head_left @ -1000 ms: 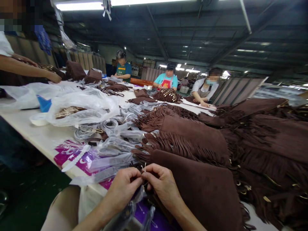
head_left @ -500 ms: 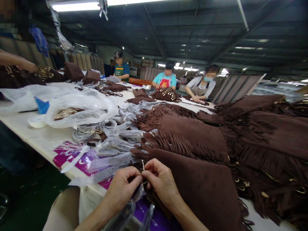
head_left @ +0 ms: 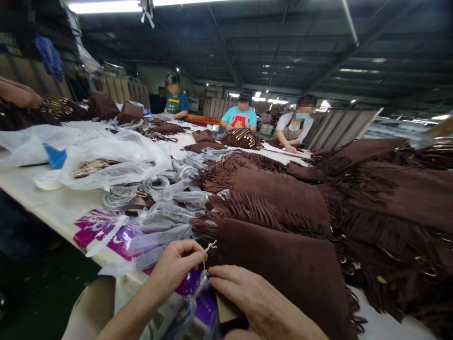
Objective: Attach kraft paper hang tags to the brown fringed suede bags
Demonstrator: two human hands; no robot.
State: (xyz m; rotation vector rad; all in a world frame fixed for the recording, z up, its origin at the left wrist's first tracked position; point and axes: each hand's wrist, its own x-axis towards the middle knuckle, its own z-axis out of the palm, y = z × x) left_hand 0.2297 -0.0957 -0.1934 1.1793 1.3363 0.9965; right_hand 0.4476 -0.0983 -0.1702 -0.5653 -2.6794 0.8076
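Note:
My left hand [head_left: 182, 264] is closed, pinching a thin white string [head_left: 211, 245] between thumb and forefinger. The string's loose end sticks up, and its lower part runs down to a clear plastic-wrapped piece [head_left: 203, 285]. My right hand [head_left: 244, 293] lies with fingers stretched out along the near edge of a dark brown suede-like fringed piece [head_left: 276, 264], fingertips close to the string's lower end. Its thumb is hidden. Below the right hand shows a tan, card-like flat piece [head_left: 228, 309], partly covered.
More brown fringed pieces [head_left: 406, 193] with gold-coloured hardware pile up on the right. Plastic-wrapped straps [head_left: 159, 215] and a white plastic bag [head_left: 141, 156] lie on the white table [head_left: 21, 179], with a tape roll [head_left: 47, 180] at left. Several co-workers [head_left: 240, 115] work across and beside the table.
My hands, earlier pinched together at the string, have come apart. The right hand has moved down and flattened along the brown piece; the left still pinches the string. The tan piece has come into view.

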